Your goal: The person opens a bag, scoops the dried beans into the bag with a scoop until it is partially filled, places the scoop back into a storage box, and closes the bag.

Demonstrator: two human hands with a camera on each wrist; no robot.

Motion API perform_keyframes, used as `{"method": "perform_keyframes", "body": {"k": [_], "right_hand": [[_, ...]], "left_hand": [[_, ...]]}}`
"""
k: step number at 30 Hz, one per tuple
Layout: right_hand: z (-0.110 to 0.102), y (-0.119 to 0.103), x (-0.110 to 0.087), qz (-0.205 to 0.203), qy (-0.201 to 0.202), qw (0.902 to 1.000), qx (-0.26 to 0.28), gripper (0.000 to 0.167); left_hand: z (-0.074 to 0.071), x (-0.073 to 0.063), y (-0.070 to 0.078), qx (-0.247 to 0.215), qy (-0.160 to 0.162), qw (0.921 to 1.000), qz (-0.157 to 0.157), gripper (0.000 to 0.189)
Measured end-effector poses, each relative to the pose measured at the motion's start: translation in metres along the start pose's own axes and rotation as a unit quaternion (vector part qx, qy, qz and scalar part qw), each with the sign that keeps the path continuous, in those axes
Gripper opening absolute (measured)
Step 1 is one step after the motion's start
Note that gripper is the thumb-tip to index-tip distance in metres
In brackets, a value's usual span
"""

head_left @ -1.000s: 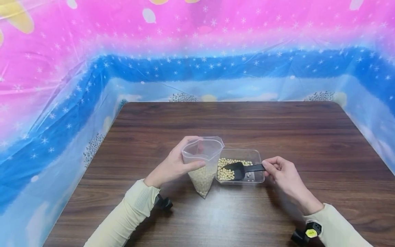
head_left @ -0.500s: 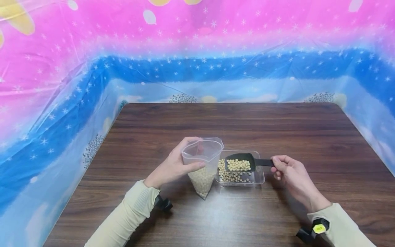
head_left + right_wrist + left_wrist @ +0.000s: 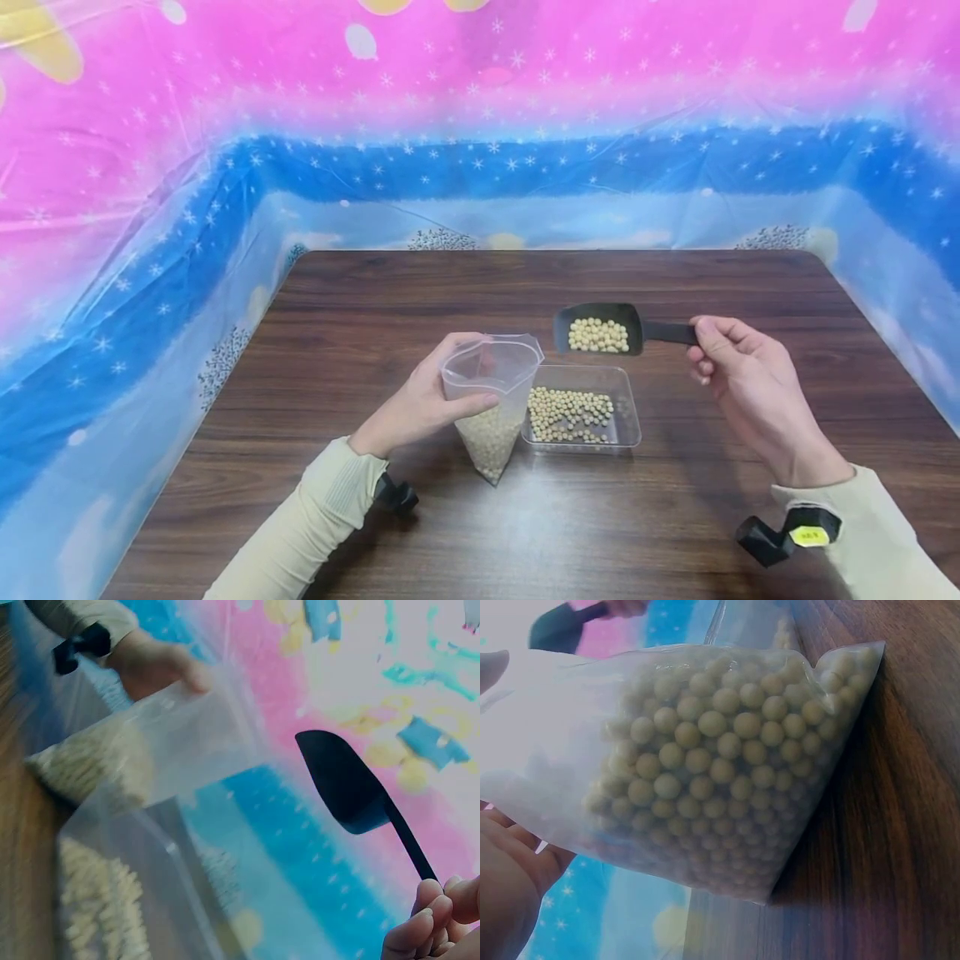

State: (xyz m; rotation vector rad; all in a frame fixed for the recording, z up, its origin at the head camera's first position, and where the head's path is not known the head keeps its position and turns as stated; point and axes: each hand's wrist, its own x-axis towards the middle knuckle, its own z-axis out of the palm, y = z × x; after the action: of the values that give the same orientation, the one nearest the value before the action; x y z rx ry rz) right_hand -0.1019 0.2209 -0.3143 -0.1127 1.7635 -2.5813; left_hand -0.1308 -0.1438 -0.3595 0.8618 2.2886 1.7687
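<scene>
My left hand grips a clear zip bag around its mouth, thumb on the near side. The bag's mouth gapes open at the top, and pale round soybeans fill its lower part. Its bottom corner points down at the table. By the end of its handle, my right hand pinches a black scoop. A small heap of soybeans lies in the scoop, which is raised beyond and above the clear plastic box. In the right wrist view the scoop shows from its underside.
The clear box, right beside the bag, holds a loose layer of soybeans with part of its floor bare. Everything is on a dark wooden table. A pink and blue printed cloth hangs around its back and sides.
The scoop went from lying among the soybeans in the box to being lifted with some in it, up and away to the far right. The left hand and bag have stayed put.
</scene>
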Motion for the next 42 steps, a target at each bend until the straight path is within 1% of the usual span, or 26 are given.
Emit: {"method": "perform_keyframes", "body": {"k": [2,5,8,10,13,15,18,20,24,26,28,29,30,31,32,34,36,37,38,39,41,42], "right_hand": [[0.009,-0.006,0.001,-0.014,-0.003,0.9999,0.006,0.021],[0.025,-0.010,0.003,-0.033,0.000,0.9994,-0.011,0.021],[0.041,-0.011,0.005,-0.064,0.011,0.9964,-0.055,0.016],[0.050,-0.012,0.005,-0.094,0.023,0.9906,-0.096,0.012],[0.061,-0.012,0.005,-0.147,0.040,0.9751,-0.161,0.007],[0.065,-0.013,0.005,-0.174,0.046,0.9635,-0.198,0.006],[0.070,-0.014,0.004,-0.205,0.045,0.9480,-0.240,0.006],[0.071,-0.015,0.002,-0.222,0.046,0.9356,-0.271,0.007],[0.076,-0.015,0.000,-0.258,0.055,0.9100,-0.320,0.012],[0.078,-0.014,-0.001,-0.281,0.055,0.8994,-0.331,0.013],[0.080,-0.012,-0.003,-0.308,0.048,0.8852,-0.345,0.013],[0.081,-0.011,-0.003,-0.324,0.042,0.8766,-0.354,0.015],[0.082,-0.011,-0.004,-0.347,0.032,0.8641,-0.363,0.015],[0.083,-0.011,-0.005,-0.376,0.022,0.8483,-0.372,0.012],[0.085,-0.011,-0.006,-0.412,0.013,0.8285,-0.379,0.011],[0.091,-0.013,-0.007,-0.486,-0.003,0.7837,-0.387,0.018],[0.097,-0.017,-0.009,-0.560,-0.001,0.7323,-0.387,0.027],[0.099,-0.020,-0.010,-0.583,0.007,0.7099,-0.395,0.031],[0.099,-0.023,-0.013,-0.593,0.013,0.6934,-0.409,0.031],[0.097,-0.026,-0.014,-0.592,0.016,0.6805,-0.432,0.031],[0.089,-0.028,-0.017,-0.563,0.016,0.6619,-0.495,0.032],[0.084,-0.026,-0.017,-0.541,0.006,0.6543,-0.529,0.030]], "left_hand": [[0.000,0.000,0.000,0.001,-0.001,1.0000,0.001,0.061],[0.000,0.000,0.000,0.003,0.000,1.0000,-0.001,0.060],[0.000,0.000,0.001,0.005,0.000,1.0000,0.001,0.059],[0.000,0.000,0.002,0.007,0.000,1.0000,0.005,0.059],[0.000,0.000,0.003,0.006,-0.001,0.9999,0.009,0.060],[0.000,0.000,0.004,-0.001,-0.003,0.9999,0.012,0.061],[0.000,0.000,0.004,-0.008,-0.004,0.9999,0.014,0.062],[0.000,0.000,0.004,-0.009,-0.005,0.9999,0.013,0.062],[0.000,0.000,0.003,-0.006,-0.005,0.9999,0.011,0.061],[0.000,0.000,0.002,-0.006,-0.006,0.9999,0.014,0.061],[0.000,0.000,0.004,-0.011,-0.008,0.9998,0.013,0.061],[0.000,0.000,0.004,-0.013,-0.008,0.9998,0.009,0.062],[0.000,0.000,0.004,-0.011,-0.007,0.9999,0.007,0.062],[0.000,0.000,0.004,-0.008,-0.007,0.9999,0.005,0.062],[0.000,0.000,0.004,-0.008,-0.007,0.9999,0.003,0.062],[0.000,-0.001,0.004,-0.006,-0.006,1.0000,-0.002,0.061],[0.000,-0.001,0.002,0.006,-0.003,1.0000,0.003,0.060],[0.000,-0.001,0.002,0.009,-0.001,0.9999,0.005,0.060],[0.000,-0.001,0.001,0.013,0.000,0.9999,0.006,0.060],[0.000,-0.001,0.001,0.020,0.002,0.9998,0.008,0.060],[-0.001,-0.001,0.001,0.031,0.006,0.9994,0.010,0.060],[-0.001,-0.001,0.001,0.033,0.007,0.9994,0.010,0.061]]}}
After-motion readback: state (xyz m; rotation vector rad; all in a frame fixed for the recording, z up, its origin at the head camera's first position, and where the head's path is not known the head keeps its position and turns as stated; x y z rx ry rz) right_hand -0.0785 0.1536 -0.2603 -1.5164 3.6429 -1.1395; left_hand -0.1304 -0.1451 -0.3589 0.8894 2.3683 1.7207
